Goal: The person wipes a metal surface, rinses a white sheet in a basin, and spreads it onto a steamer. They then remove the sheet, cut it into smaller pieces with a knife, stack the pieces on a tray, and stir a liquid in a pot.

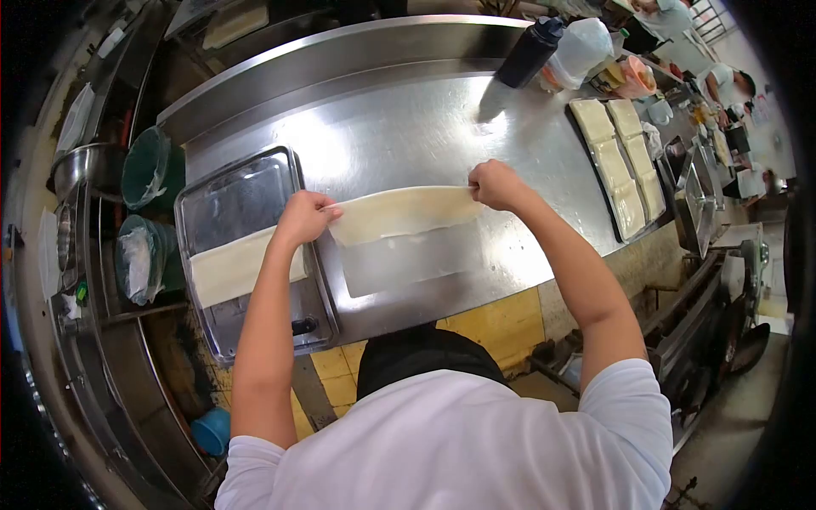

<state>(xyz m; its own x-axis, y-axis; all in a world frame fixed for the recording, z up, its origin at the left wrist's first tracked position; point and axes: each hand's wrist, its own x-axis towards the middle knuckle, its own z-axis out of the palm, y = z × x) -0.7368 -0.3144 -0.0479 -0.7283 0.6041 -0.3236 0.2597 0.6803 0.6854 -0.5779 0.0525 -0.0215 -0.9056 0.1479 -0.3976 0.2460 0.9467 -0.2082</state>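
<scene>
A strip of pale dough sheet (pixel 399 211) stretches between my two hands above the steel table. My left hand (pixel 308 218) pinches its left end, close to the right rim of a tray. At the other end, my right hand (pixel 495 184) is closed on the sheet's upper corner. Beneath the sheet, a dull rectangular patch (pixel 412 263) shows on the metal. Another dough strip (pixel 234 270) lies across the dark rectangular tray (pixel 293 166) at the left, partly hidden by my left forearm.
On the right, a dark tray (pixel 586 127) bears two rows of pale dough pieces. A dark bottle (pixel 531 53) and a white plastic bag (pixel 580 53) stand at the back. Green bins (pixel 153 170) are left of the steel table (pixel 399 110). A person (pixel 729 89) is at the far right.
</scene>
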